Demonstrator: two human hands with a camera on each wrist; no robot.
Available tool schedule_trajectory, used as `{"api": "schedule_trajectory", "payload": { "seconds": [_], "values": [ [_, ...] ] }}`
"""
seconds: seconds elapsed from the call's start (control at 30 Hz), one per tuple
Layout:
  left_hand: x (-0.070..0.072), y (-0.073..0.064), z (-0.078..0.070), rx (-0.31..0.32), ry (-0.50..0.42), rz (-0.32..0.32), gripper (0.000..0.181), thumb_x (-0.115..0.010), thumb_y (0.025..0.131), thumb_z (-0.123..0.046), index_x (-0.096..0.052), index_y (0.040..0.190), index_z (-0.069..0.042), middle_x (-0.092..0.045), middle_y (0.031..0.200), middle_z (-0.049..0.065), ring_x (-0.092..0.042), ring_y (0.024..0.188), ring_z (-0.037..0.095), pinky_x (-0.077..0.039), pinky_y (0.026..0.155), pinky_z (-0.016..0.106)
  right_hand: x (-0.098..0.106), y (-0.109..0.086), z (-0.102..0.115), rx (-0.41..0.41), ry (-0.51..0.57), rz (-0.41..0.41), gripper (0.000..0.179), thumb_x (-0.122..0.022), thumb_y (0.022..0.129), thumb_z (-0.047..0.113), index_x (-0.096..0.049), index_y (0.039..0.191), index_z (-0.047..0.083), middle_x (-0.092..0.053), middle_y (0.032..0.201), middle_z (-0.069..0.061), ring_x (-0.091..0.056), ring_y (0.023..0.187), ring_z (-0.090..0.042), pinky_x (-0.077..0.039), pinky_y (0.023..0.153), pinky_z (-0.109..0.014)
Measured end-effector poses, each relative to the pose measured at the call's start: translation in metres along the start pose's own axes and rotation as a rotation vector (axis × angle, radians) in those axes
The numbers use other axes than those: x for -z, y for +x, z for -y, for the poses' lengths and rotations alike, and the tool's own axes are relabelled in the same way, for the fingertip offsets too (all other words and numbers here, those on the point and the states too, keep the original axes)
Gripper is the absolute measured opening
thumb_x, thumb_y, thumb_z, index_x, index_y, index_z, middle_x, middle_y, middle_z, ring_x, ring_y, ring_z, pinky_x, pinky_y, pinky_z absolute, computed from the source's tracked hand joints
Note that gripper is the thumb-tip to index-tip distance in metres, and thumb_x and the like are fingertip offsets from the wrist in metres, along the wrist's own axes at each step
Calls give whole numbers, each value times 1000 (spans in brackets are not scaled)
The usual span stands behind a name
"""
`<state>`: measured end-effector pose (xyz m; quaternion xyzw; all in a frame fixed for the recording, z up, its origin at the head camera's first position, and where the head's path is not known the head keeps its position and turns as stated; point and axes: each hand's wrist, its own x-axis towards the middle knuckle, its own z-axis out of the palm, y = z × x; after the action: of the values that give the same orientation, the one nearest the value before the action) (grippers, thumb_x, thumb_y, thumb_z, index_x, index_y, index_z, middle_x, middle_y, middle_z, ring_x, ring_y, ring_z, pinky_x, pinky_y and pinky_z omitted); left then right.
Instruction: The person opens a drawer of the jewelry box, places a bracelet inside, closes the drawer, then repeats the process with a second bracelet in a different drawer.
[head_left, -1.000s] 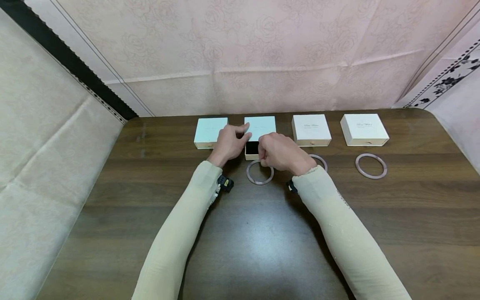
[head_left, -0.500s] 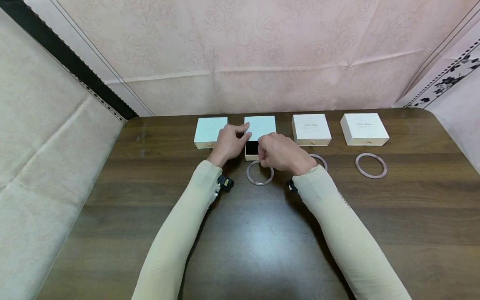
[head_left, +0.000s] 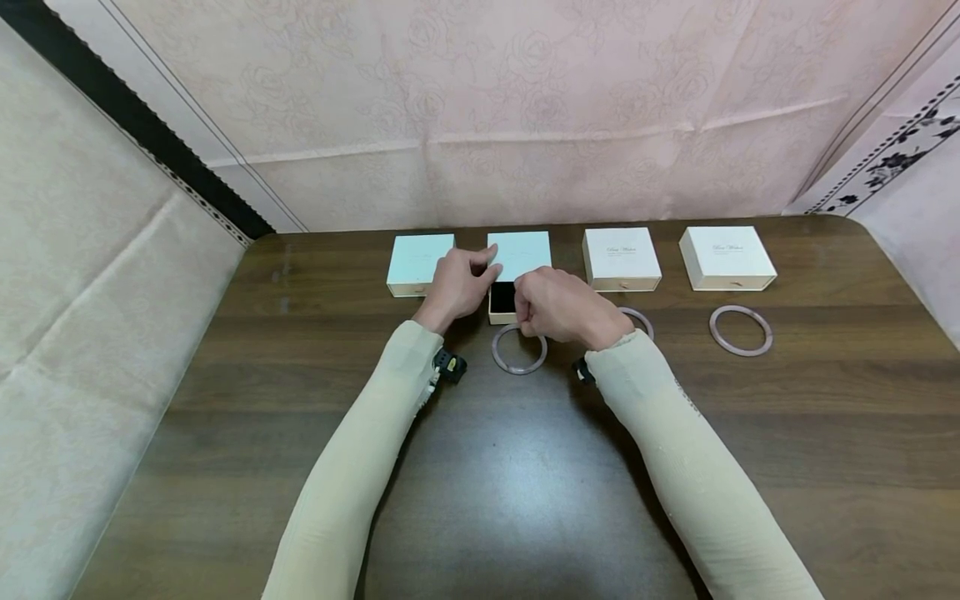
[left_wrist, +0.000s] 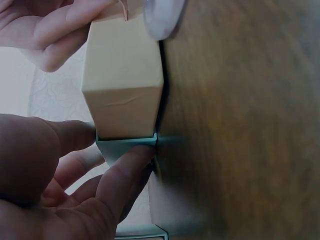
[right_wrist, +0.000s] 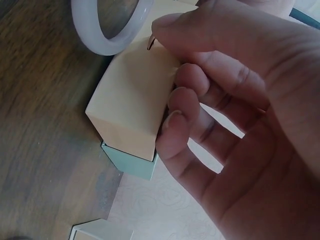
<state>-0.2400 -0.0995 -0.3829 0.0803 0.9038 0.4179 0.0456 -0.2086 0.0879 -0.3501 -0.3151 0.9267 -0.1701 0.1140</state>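
Observation:
My left hand (head_left: 459,287) grips the mint sleeve of a drawer-style gift box (head_left: 522,252), thumb and fingers on opposite sides of it. Part of its cream drawer (left_wrist: 122,60) protrudes toward me, with a dark interior. At the drawer's front, my right hand (head_left: 558,304) pinches the small ribbon pull (right_wrist: 150,42) between thumb and index finger. The other right fingertips lie along the drawer's side in the right wrist view. A pale lilac bangle (head_left: 495,350) lies flat against or very near the drawer's front.
To the left is another mint box (head_left: 420,257). Two white boxes stand on the right, one nearer (head_left: 621,257) and one farther (head_left: 727,254). Another bangle (head_left: 648,326) is partly hidden by my right wrist; a third bangle (head_left: 767,333) lies farther right. Patterned cloth hangs behind the table.
The drawer has slid slightly farther out toward me, and the bangle before it has shifted a little the same way. Both hands have kept nearly the same place.

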Motion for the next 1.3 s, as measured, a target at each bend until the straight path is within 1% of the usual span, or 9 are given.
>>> {"api": "schedule_trajectory", "payload": {
  "seconds": [0.07, 0.17, 0.3, 0.43, 0.5, 0.6, 0.8, 1.13, 1.3],
  "values": [
    [0, 0, 1, 4, 1, 3, 40, -58, 105, -28, -57, 145, -20, -53, 153, -3, -63, 101, 35, -43, 71, 31, 0, 0, 0, 1, 6, 4, 19, -72, 83, 1, -75, 73, 18, -68, 88, 5, -64, 78, -13, -54, 74, -33],
    [0, 0, 1, 10, 5, 2, 40, -58, 105, -28, -57, 145, -21, -53, 153, -4, -63, 113, 33, -43, 75, 30, -1, 1, 1, 4, 8, 2, 20, -71, 83, 1, -75, 72, 17, -68, 88, 5, -64, 77, -13, -54, 73, -32],
    [1, 0, 0, 12, 5, 2, 40, -59, 105, -28, -57, 145, -21, -53, 153, -5, -57, 132, 29, -44, 79, 30, 0, 1, 0, 5, 7, 2, 20, -71, 83, 0, -74, 72, 17, -68, 87, 5, -64, 77, -13, -54, 73, -32],
    [2, 0, -1, 8, 0, 5, 41, -59, 105, -28, -57, 145, -20, -53, 154, -4, -60, 123, 33, -43, 76, 32, 1, 0, 0, 6, 11, 11, 20, -71, 83, 0, -75, 73, 17, -68, 89, 5, -64, 77, -13, -54, 73, -32],
    [2, 0, -1, 6, -1, 5, 41, -58, 105, -28, -57, 145, -20, -53, 154, -4, -60, 124, 33, -43, 75, 32, 1, 0, 0, 9, 16, 13, 21, -70, 83, -1, -75, 73, 17, -68, 89, 4, -63, 77, -13, -54, 72, -32],
    [2, 0, -1, 11, 0, 5, 41, -58, 105, -28, -57, 146, -20, -53, 154, -4, -59, 126, 33, -43, 75, 32, 1, 0, 0, 13, 18, 13, 21, -70, 83, -1, -75, 73, 17, -68, 90, 4, -63, 77, -13, -54, 72, -32],
    [1, -1, -1, 11, 6, 5, 41, -58, 105, -28, -57, 146, -21, -53, 153, -4, -53, 138, 29, -45, 81, 32, 0, 0, 0, 3, 12, 13, 20, -71, 82, 0, -75, 73, 18, -68, 89, 6, -64, 77, -12, -53, 73, -31],
    [0, 0, 0, 6, 0, 1, 40, -58, 105, -28, -58, 145, -21, -54, 153, -3, -51, 141, 27, -47, 88, 32, 1, -1, 0, 8, 16, 24, 21, -70, 81, -1, -75, 72, 17, -68, 90, 4, -62, 76, -12, -53, 72, -30],
    [0, 0, 1, 6, -3, 1, 40, -59, 105, -28, -58, 144, -21, -54, 152, -3, -52, 140, 27, -47, 85, 32, 1, -2, 0, 9, 13, 32, 21, -71, 82, 0, -75, 72, 18, -68, 89, 5, -63, 76, -12, -53, 73, -31]
  ]
}}
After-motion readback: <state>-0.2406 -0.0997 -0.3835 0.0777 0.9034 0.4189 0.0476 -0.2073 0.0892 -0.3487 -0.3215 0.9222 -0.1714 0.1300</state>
